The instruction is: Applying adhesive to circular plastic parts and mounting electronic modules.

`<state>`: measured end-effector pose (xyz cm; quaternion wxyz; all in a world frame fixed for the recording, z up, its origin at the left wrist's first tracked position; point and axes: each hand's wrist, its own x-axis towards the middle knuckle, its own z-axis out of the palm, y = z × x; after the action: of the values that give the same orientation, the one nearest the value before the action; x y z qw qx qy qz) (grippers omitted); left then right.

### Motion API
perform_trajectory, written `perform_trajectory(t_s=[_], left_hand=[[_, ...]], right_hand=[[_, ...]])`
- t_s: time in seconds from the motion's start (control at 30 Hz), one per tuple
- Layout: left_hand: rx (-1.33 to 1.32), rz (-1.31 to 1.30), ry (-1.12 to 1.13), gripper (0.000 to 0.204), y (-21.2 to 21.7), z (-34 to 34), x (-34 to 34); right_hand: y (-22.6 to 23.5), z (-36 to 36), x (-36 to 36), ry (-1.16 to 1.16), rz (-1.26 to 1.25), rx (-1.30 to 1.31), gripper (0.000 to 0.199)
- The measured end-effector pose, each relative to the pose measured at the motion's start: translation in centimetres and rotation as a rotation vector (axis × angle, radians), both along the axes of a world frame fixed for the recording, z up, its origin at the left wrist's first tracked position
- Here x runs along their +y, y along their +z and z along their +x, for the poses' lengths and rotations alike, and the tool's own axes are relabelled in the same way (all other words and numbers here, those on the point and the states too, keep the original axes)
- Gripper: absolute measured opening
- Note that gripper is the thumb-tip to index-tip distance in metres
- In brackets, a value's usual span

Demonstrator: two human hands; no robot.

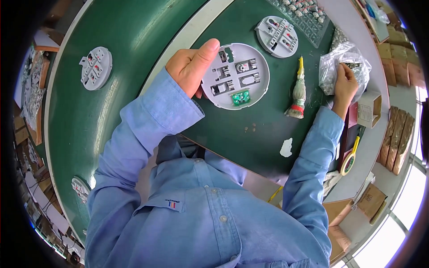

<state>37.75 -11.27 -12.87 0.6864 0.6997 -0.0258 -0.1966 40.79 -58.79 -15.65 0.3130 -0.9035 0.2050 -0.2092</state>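
Observation:
My left hand (193,65) grips the left rim of a round grey plastic base (237,76) with metal clips and a small green circuit board inside; it is held just above the dark green work surface (232,134). My right hand (345,85) reaches into a clear plastic bag (342,58) of small metal parts at the right, fingers pinched inside it; what they hold is hidden. Both arms wear light blue sleeves.
A second round grey base (277,35) lies behind, and another (95,68) sits on the green belt at left. A small brush (298,94) lies between the hands. A clear tray of parts (304,13), a small cardboard box (369,109) and a yellow-handled tool (350,158) stand at the right.

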Motion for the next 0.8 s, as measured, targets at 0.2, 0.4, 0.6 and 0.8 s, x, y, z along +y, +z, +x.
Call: perform_trajectory(t_s=[0.2,0.4,0.6,0.8], left_hand=[[0.027,-0.004,-0.019,0.076,0.0,0.9,0.0],[0.054,-0.01,-0.008,0.076,-0.1,1.7,0.0],[0.068,-0.024,0.016,0.076,-0.8,2.4,-0.3],[0.078,-0.069,0.009,0.075,-1.2,3.3,-0.6]], right_hand=[[-1.2,0.9,-0.4,-0.134,0.319,-0.305,0.026],[-1.7,1.2,-1.5,-0.14,0.38,-0.34,0.025],[-2.0,1.5,-1.4,-0.115,0.41,-0.386,0.027],[-1.6,1.6,-1.2,-0.109,0.423,-0.381,0.025]])
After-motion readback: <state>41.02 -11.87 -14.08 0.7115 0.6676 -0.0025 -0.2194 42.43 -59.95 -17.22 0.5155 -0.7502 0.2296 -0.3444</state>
